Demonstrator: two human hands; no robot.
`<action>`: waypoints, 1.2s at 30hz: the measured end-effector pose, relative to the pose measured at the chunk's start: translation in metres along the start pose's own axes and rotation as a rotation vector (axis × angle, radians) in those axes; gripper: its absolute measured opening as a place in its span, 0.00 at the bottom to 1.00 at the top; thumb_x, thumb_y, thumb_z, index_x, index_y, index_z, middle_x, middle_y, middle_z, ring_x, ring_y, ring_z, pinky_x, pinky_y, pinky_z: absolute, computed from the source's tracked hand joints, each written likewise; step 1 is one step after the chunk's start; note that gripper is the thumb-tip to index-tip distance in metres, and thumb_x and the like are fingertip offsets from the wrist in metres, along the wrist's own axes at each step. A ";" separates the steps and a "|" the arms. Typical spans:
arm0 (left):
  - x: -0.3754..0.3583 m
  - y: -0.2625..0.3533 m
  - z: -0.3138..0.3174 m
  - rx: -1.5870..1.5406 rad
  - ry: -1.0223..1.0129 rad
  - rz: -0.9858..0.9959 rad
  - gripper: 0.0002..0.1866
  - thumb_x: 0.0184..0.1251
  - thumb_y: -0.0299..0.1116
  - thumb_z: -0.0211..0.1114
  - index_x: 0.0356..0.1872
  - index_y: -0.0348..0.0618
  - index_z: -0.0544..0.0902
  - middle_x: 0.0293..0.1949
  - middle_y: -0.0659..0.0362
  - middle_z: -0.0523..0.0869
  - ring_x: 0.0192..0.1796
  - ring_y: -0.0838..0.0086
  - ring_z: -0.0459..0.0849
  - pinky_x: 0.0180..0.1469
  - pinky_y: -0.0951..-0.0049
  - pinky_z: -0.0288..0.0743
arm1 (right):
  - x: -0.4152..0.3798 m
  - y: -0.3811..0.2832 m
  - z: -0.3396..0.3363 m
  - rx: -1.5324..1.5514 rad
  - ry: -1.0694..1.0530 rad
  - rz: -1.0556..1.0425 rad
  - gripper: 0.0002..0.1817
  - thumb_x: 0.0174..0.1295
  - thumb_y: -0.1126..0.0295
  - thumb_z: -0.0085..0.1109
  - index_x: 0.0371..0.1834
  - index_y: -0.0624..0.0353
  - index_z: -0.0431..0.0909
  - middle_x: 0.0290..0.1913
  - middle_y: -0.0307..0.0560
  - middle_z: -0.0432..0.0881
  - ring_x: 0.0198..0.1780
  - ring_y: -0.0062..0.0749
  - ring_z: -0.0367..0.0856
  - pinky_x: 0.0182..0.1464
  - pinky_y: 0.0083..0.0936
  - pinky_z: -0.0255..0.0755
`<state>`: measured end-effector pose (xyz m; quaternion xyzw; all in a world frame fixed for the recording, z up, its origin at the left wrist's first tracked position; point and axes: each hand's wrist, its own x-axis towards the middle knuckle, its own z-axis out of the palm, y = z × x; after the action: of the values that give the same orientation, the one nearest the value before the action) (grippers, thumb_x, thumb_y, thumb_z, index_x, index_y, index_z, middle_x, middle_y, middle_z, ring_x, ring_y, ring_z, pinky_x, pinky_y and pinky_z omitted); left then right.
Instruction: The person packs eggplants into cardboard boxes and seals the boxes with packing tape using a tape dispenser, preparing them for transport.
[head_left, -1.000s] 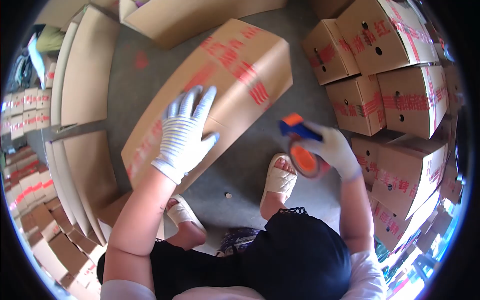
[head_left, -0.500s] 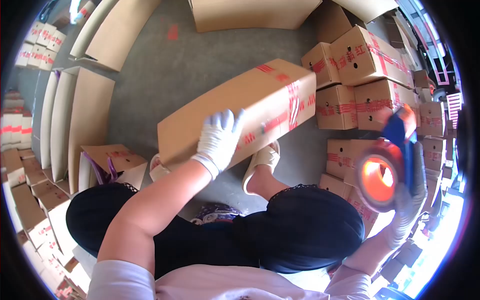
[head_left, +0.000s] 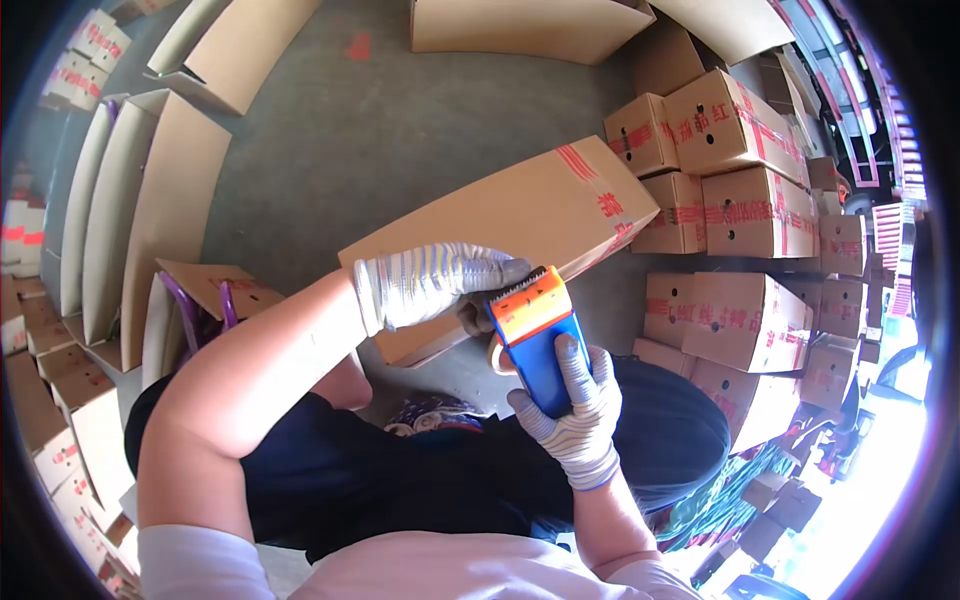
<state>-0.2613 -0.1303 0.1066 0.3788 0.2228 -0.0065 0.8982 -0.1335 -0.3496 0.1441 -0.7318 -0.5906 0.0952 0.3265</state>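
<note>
My right hand (head_left: pixel 580 420), in a striped work glove, is wrapped round a blue and orange tape dispenser (head_left: pixel 550 365), held in front of my lap with its toothed edge pointing away from me. My gloved left hand (head_left: pixel 435 285) reaches to that toothed edge. Its fingers are pressed together there, and whatever they pinch is hidden. Part of a tape roll shows at the dispenser's left side. Beyond both hands a long closed cardboard box (head_left: pixel 500 215) with red print lies at an angle on the floor, partly covered by my left hand and the dispenser.
Printed cartons (head_left: pixel 760 210) stand stacked on the right. Tall open cartons (head_left: pixel 175 220) line the left, near a smaller carton with purple straps (head_left: pixel 230 295). Another large carton (head_left: pixel 530 30) stands at the far side of the grey floor (head_left: pixel 370 130).
My right hand has brought the tape dispenser from the far right to in front of my lap. My left hand has left the box and come to the dispenser's toothed edge.
</note>
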 end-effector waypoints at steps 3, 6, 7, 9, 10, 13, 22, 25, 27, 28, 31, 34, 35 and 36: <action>0.006 -0.003 -0.023 0.209 0.019 0.003 0.15 0.76 0.40 0.63 0.51 0.38 0.86 0.44 0.64 0.89 0.46 0.81 0.85 0.50 0.75 0.78 | 0.017 -0.018 0.005 -0.054 -0.066 0.028 0.43 0.43 0.58 0.81 0.68 0.46 0.74 0.45 0.60 0.81 0.35 0.50 0.85 0.36 0.35 0.81; 0.005 0.001 -0.052 1.042 0.332 0.290 0.15 0.74 0.42 0.63 0.39 0.40 0.88 0.29 0.54 0.88 0.30 0.71 0.82 0.39 0.68 0.77 | 0.032 -0.038 0.021 -0.128 -0.270 0.179 0.43 0.44 0.56 0.79 0.68 0.51 0.74 0.41 0.58 0.79 0.32 0.51 0.84 0.33 0.38 0.80; 0.003 0.010 -0.065 1.116 0.450 0.235 0.17 0.74 0.44 0.62 0.34 0.40 0.86 0.27 0.51 0.85 0.28 0.64 0.81 0.37 0.65 0.75 | 0.029 -0.043 0.023 -0.178 -0.321 0.212 0.43 0.44 0.56 0.79 0.68 0.51 0.73 0.41 0.58 0.79 0.32 0.51 0.84 0.33 0.38 0.80; 0.005 0.020 -0.111 1.235 0.649 0.231 0.21 0.74 0.47 0.60 0.28 0.40 0.83 0.25 0.46 0.82 0.27 0.54 0.79 0.35 0.59 0.73 | 0.016 -0.046 0.021 -0.232 -0.428 0.273 0.44 0.46 0.56 0.77 0.70 0.52 0.71 0.42 0.59 0.78 0.32 0.53 0.84 0.34 0.39 0.81; 0.008 0.017 -0.140 1.276 0.723 0.269 0.22 0.74 0.49 0.59 0.27 0.40 0.82 0.25 0.45 0.81 0.28 0.50 0.78 0.35 0.57 0.72 | 0.007 -0.044 0.020 -0.160 -0.430 0.267 0.44 0.47 0.54 0.77 0.70 0.51 0.71 0.44 0.61 0.77 0.34 0.54 0.84 0.36 0.40 0.81; 0.028 0.012 -0.211 1.471 0.819 0.166 0.22 0.75 0.49 0.57 0.28 0.41 0.83 0.28 0.46 0.84 0.33 0.49 0.82 0.39 0.54 0.74 | -0.015 -0.048 0.019 -0.169 -0.578 0.396 0.44 0.48 0.53 0.76 0.71 0.50 0.70 0.45 0.62 0.77 0.38 0.56 0.83 0.39 0.42 0.81; 0.105 -0.128 -0.273 0.763 0.172 -0.670 0.19 0.66 0.48 0.66 0.56 0.56 0.87 0.58 0.58 0.87 0.63 0.59 0.82 0.63 0.59 0.73 | -0.055 -0.003 0.069 -0.133 -0.574 0.411 0.43 0.52 0.55 0.73 0.74 0.44 0.67 0.47 0.65 0.74 0.41 0.58 0.82 0.44 0.45 0.80; 0.086 -0.102 -0.312 1.299 0.358 -1.049 0.21 0.69 0.50 0.64 0.57 0.52 0.86 0.60 0.58 0.85 0.63 0.59 0.82 0.68 0.60 0.70 | -0.003 -0.016 0.083 -0.187 -0.553 0.334 0.43 0.52 0.56 0.72 0.74 0.43 0.67 0.47 0.66 0.74 0.41 0.60 0.82 0.42 0.46 0.80; 0.037 -0.028 -0.286 1.483 0.538 -0.844 0.22 0.67 0.49 0.64 0.57 0.48 0.86 0.57 0.53 0.86 0.61 0.56 0.83 0.65 0.59 0.73 | 0.048 -0.031 0.089 -0.194 -0.549 0.273 0.41 0.52 0.57 0.71 0.73 0.43 0.68 0.45 0.66 0.74 0.39 0.63 0.82 0.41 0.49 0.80; 0.011 0.004 -0.266 1.573 0.634 -0.736 0.23 0.66 0.47 0.64 0.56 0.45 0.85 0.55 0.49 0.87 0.58 0.54 0.85 0.61 0.59 0.77 | 0.071 -0.036 0.094 -0.172 -0.490 0.207 0.40 0.53 0.57 0.70 0.73 0.43 0.68 0.43 0.65 0.75 0.38 0.64 0.82 0.40 0.51 0.80; -0.023 0.051 -0.261 1.540 0.738 -0.632 0.21 0.64 0.45 0.65 0.51 0.42 0.86 0.51 0.46 0.88 0.53 0.53 0.86 0.57 0.60 0.78 | 0.137 -0.050 0.125 -0.194 -0.435 0.194 0.28 0.58 0.54 0.64 0.63 0.45 0.75 0.39 0.63 0.81 0.39 0.60 0.85 0.42 0.48 0.81; -0.044 0.064 -0.181 1.597 0.541 -0.448 0.21 0.59 0.47 0.69 0.45 0.40 0.87 0.43 0.45 0.89 0.49 0.52 0.88 0.54 0.58 0.79 | 0.203 -0.053 0.163 -0.207 -0.560 0.223 0.21 0.58 0.53 0.60 0.53 0.47 0.84 0.44 0.60 0.86 0.46 0.55 0.86 0.51 0.45 0.80; -0.043 0.057 -0.152 1.612 0.397 -0.580 0.29 0.55 0.51 0.71 0.53 0.41 0.83 0.51 0.43 0.86 0.53 0.51 0.86 0.57 0.60 0.78 | 0.224 -0.062 0.166 -0.204 -0.654 0.274 0.20 0.59 0.51 0.59 0.46 0.49 0.87 0.47 0.54 0.88 0.49 0.50 0.87 0.53 0.42 0.79; -0.053 0.030 -0.129 1.755 0.467 -0.476 0.46 0.49 0.59 0.74 0.64 0.39 0.74 0.65 0.40 0.76 0.65 0.49 0.77 0.65 0.55 0.72 | 0.239 -0.066 0.175 -0.258 -0.670 0.272 0.21 0.60 0.49 0.58 0.43 0.51 0.89 0.49 0.51 0.88 0.51 0.46 0.87 0.55 0.40 0.79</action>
<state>-0.3545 -0.0290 0.0693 0.8569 0.3846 -0.2797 0.1991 -0.2105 -0.0588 0.1075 -0.7670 -0.5691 0.2964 0.0050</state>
